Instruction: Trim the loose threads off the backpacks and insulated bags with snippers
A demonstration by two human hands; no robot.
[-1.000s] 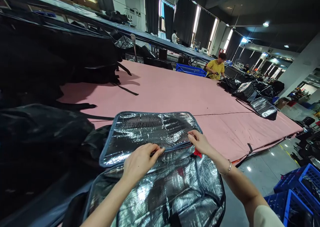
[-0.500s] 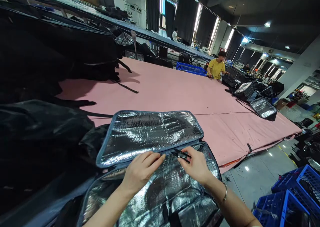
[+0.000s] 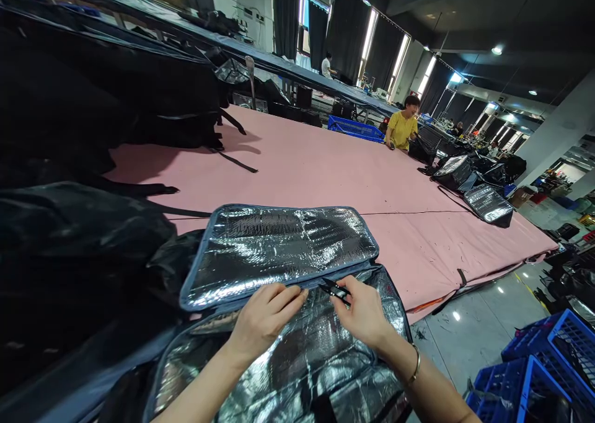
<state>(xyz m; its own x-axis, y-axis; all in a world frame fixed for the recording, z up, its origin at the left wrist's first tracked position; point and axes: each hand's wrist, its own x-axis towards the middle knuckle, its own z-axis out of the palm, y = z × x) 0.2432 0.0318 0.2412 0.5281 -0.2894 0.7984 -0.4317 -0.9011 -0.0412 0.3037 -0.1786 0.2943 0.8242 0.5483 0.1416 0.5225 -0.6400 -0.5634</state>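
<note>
A silver foil-lined bag [image 3: 288, 355] lies open at the near edge of the pink table [image 3: 325, 169], its lid flap [image 3: 279, 249] folded back flat. My left hand [image 3: 263, 317] pinches the seam where the flap joins the bag, fingers closed on the edge. Close to its right, my right hand [image 3: 362, 311] holds small black thread snips [image 3: 335, 289], their tips pointing left along that same seam.
Piles of black bags [image 3: 93, 100] crowd the left side and near left of the table. More foil-lined bags [image 3: 488, 203] lie at the far right edge, where a person in a yellow shirt [image 3: 402, 128] works. Blue crates [image 3: 534, 379] stand on the floor at the right.
My right hand left the flap's right end and came in beside my left hand, now showing the black snips at the seam. My left hand stayed put.
</note>
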